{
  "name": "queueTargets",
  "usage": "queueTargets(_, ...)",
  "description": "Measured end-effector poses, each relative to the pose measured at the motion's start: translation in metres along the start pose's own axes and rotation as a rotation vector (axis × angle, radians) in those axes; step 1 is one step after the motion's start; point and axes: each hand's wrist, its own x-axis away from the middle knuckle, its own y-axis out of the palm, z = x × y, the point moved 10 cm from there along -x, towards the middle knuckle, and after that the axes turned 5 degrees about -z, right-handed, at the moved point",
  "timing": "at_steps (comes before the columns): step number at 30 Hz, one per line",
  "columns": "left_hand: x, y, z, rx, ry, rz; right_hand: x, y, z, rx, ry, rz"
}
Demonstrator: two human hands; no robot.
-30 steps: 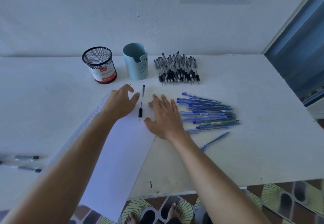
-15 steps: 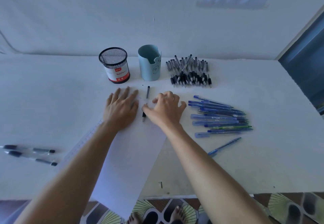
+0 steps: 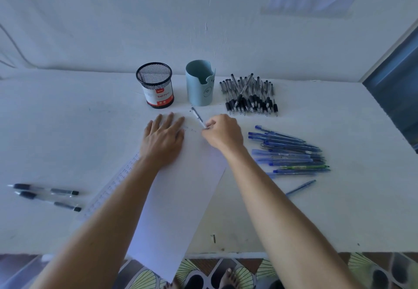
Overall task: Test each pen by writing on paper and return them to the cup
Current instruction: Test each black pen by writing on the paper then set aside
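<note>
Half of the pen [image 3: 197,116] is hidden inside the right hand [image 3: 222,134], which pinches it with curled fingers — the free end slants away toward the blue cup [image 3: 200,85], just short of it. Faint marks on the paper [image 3: 181,198] beside the knuckles are too small to read. Left hand [image 3: 164,137] lies flat — fingers straight, pressing the paper to the tabletop [image 3: 67,130].
</note>
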Motion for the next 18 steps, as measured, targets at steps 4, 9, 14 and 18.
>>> queueTargets(4, -0.002, -0.002, 0.002, 0.073, -0.014, 0.032, -0.008, -0.039, 0.021, -0.121, -0.044, 0.187)
queueTargets(9, -0.009, -0.006, 0.005, 0.177, -0.017, 0.109, -0.026, -0.088, 0.041, -0.114, -0.041, 0.402)
queueTargets(14, -0.017, -0.009, 0.01, 0.179, 0.002, 0.141, -0.054, -0.109, 0.052, -0.043, -0.002, 0.482)
queueTargets(18, -0.016, -0.01, 0.01, 0.173, 0.007, 0.172, -0.069, -0.118, 0.058, -0.033, 0.015, 0.513)
